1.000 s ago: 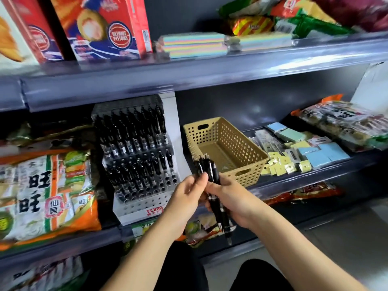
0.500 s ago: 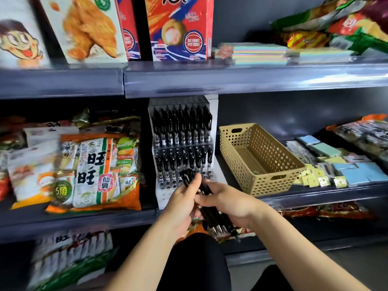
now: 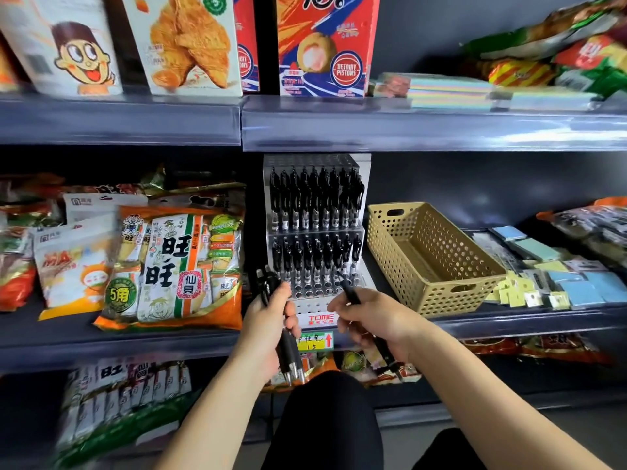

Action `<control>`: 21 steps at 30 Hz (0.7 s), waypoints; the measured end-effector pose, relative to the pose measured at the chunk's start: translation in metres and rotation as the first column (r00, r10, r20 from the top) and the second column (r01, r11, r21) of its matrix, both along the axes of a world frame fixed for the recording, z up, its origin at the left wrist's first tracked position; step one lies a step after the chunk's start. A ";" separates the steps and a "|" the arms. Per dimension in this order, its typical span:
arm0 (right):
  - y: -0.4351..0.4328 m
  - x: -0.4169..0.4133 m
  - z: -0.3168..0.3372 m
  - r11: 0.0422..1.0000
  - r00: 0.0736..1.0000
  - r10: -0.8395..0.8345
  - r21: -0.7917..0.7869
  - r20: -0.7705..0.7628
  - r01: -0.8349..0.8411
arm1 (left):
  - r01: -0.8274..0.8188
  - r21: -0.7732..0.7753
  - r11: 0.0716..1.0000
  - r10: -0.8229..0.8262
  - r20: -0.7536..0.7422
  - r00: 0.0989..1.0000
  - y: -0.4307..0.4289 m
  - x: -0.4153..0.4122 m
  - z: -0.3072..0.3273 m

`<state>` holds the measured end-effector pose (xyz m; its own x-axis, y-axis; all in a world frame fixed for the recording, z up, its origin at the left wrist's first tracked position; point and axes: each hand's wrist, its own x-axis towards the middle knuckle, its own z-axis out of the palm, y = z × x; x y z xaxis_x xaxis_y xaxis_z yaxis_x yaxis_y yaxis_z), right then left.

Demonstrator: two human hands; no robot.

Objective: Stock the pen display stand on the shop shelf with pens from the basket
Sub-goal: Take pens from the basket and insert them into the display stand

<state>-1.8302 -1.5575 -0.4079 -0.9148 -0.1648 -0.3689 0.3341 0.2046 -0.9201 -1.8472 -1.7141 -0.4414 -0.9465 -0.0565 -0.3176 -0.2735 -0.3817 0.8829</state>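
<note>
Head view. I judge the step in hand to be seating one pen in a free hole in the low front rows of the pen display stand (image 3: 320, 318), at the centre of the frame. To do it well I should swing the pen upright with its tip down, line it over a single hole and lower it straight, so the standing pens are not knocked.

My right hand (image 3: 373, 322), just right of centre, has its fingers closed narrowly in a pinch on a single pen (image 3: 350, 294). The pen slants, and its upper end lies across the stand's low rows. I cannot tell whether it touches.

My left hand (image 3: 268, 322), just left of the stand's base, has its fingers curled tight round a bundle of pens (image 3: 288, 351) with the tips pointing down.

The basket (image 3: 441, 296), at centre right on the shelf (image 3: 135, 344), shows no pens inside.
</note>
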 end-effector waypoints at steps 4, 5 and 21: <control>-0.013 0.000 -0.003 0.961 0.976 0.198 0.212 -0.091 -0.175 | 0.076 -0.250 0.965 -0.106 -0.107 0.989 -0.002 0.006 0.003; -0.016 0.000 -0.004 0.946 0.967 0.241 0.244 -0.088 -0.213 | 0.093 -0.295 0.951 -0.133 -0.119 0.984 -0.003 0.007 0.003; 0.019 -0.002 -0.016 0.948 0.998 -0.013 -0.319 -0.061 -0.008 | -0.186 -0.166 0.968 0.178 -0.063 0.982 -0.019 -0.002 -0.014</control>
<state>-1.8321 -1.5384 -0.4234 -0.9347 -0.2622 -0.2401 0.2746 -0.1037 -0.9560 -1.8488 -1.7331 -0.4556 -0.9290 -0.2785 -0.2438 -0.1699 -0.2642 0.9494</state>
